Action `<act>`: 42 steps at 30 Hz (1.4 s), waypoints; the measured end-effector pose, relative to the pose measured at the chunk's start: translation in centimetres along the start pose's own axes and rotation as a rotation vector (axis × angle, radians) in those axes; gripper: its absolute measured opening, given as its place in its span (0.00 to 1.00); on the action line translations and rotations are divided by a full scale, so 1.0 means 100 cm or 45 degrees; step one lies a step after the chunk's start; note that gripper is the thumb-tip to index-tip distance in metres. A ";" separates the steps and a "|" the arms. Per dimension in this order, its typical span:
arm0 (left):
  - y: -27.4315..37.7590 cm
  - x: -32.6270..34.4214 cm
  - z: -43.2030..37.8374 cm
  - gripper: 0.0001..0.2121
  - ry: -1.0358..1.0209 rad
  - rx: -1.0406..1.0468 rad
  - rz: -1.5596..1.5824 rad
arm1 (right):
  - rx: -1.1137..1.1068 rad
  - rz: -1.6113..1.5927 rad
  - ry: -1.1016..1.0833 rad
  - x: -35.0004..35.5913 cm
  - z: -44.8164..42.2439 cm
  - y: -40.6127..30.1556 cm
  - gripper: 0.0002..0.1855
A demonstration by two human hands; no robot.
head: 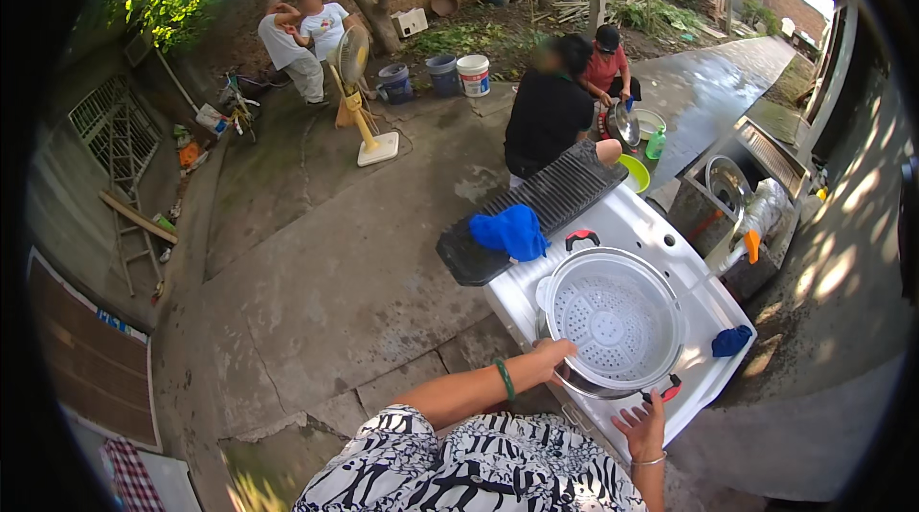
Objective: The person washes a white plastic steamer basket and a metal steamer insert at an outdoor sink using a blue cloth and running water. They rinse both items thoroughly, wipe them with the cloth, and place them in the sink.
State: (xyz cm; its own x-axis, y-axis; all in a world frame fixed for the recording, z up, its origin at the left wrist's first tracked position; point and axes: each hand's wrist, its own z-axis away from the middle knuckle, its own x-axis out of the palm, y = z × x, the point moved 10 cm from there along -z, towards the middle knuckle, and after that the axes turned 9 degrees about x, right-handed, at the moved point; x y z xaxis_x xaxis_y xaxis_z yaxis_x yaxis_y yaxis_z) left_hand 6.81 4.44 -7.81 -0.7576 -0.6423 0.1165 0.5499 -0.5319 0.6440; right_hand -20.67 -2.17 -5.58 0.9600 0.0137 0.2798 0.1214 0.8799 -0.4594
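Note:
A white plastic steamer basket (pixel 619 318) with a perforated bottom sits inside a metal pot with red-and-black handles (pixel 582 238). The pot stands on a white sink unit (pixel 619 216). At the near left side, my left hand (pixel 554 358), wearing a green bangle, grips the basket's rim, its thumb on top. My right hand (pixel 641 427) is at the pot's near handle (pixel 662 390); its fingers are spread and a fingertip appears to touch the handle. The pot's lower wall is mostly hidden.
A blue cloth (pixel 511 232) lies on a dark ribbed washboard (pixel 556 192) at the sink's left. Another dark blue cloth (pixel 731 341) lies at its right edge, near a plastic-wrapped tap (pixel 754 239). Two people crouch beyond, by a green basin (pixel 635 173); a pedestal fan (pixel 353 92) stands left.

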 end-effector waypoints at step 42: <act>0.128 -0.013 -0.038 0.30 -0.375 0.356 -0.092 | 0.191 0.405 -0.335 -0.011 -0.055 -0.061 0.20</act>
State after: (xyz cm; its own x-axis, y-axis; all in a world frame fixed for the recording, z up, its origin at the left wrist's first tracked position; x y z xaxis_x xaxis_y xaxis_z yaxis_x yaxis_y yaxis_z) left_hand 16.16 -3.66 -2.56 -0.8812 -0.4020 0.2488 0.4057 -0.3729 0.8345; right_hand -21.12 -10.13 -7.70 0.8441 0.3987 0.3586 -0.2267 0.8713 -0.4351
